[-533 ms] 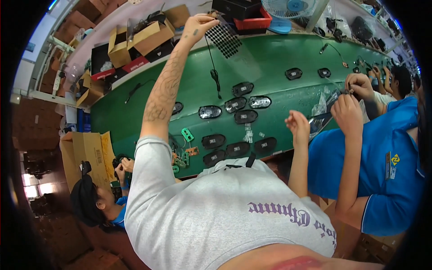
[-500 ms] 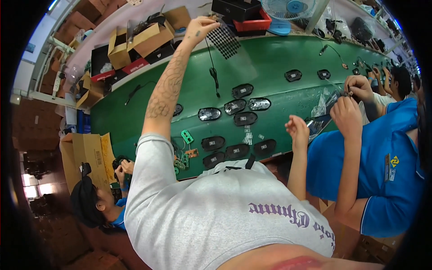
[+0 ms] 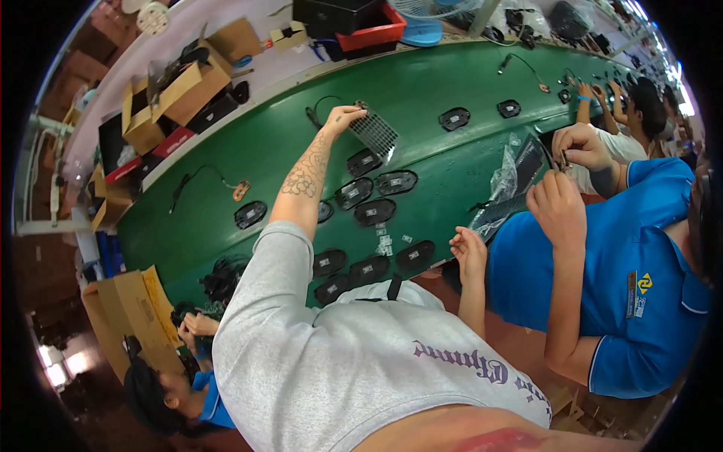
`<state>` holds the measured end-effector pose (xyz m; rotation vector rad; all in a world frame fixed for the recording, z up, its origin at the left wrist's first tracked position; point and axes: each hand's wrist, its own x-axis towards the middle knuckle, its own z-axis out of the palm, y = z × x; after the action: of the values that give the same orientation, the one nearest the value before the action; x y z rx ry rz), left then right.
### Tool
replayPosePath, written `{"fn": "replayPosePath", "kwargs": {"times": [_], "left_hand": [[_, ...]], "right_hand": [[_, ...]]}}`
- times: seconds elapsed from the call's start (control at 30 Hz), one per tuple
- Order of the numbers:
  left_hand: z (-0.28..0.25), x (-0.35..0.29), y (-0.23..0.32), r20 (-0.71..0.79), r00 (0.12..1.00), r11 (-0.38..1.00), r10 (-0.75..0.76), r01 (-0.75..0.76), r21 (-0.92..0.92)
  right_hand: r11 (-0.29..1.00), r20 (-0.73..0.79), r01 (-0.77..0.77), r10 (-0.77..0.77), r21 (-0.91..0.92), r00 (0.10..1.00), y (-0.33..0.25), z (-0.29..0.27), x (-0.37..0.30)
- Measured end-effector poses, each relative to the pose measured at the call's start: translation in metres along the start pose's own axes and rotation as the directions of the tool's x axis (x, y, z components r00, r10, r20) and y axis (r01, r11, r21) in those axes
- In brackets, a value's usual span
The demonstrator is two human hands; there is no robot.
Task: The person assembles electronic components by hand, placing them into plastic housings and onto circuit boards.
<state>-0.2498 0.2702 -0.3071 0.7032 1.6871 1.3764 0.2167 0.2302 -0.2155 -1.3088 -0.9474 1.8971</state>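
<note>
Surroundings of a green table [image 3: 422, 83], viewed from the room.
Along the back shelf [image 3: 263, 75], I see an open cardboard box [image 3: 194, 89], a black box [image 3: 331, 13] beside a red bin [image 3: 374, 33], and a blue fan [image 3: 422, 32]. At left, a tall carton [image 3: 117, 309] stands near a worker in a dark cap [image 3: 154, 392]; at right, a worker in a blue shirt [image 3: 580, 279].

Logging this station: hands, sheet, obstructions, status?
Left hand pinching clear sheet of black dots. Right hand raised, fingers bent. Possibly in the way: black mouse shell nearest the sheet.
</note>
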Motion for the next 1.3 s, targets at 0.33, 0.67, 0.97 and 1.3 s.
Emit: {"fn": "replayPosePath", "kwargs": {"times": [0.33, 0.67, 0.97, 1.3], "left_hand": [[0.063, 0.109, 0.128, 0.157, 0.948, 0.961, 0.278, -0.275, -0.035], [0.18, 0.19, 0.148, 0.286, 0.916, 0.953, 0.28, -0.3, 0.029], [0.221, 0.215, 0.01, 0.359, 0.933, 0.999, 0.017, -0.031, 0.035], [0.164, 0.232, 0.014, 0.226, 0.927, 0.895, 0.301, -0.356, 0.268]], "right_hand": [[0.847, -0.081, 0.263, -0.336, -0.463, 0.938, 0.081, 0.019, 0.096], [-0.008, 0.386, 0.531, -0.697, -0.847, 0.604, 0.099, 0.054, 0.193], [-0.081, 0.408, 0.477, -0.653, -0.875, 0.638, 0.094, 0.055, 0.193], [-0.099, 0.45, 0.521, -0.653, -0.848, 0.609, 0.09, 0.064, 0.187]]}}
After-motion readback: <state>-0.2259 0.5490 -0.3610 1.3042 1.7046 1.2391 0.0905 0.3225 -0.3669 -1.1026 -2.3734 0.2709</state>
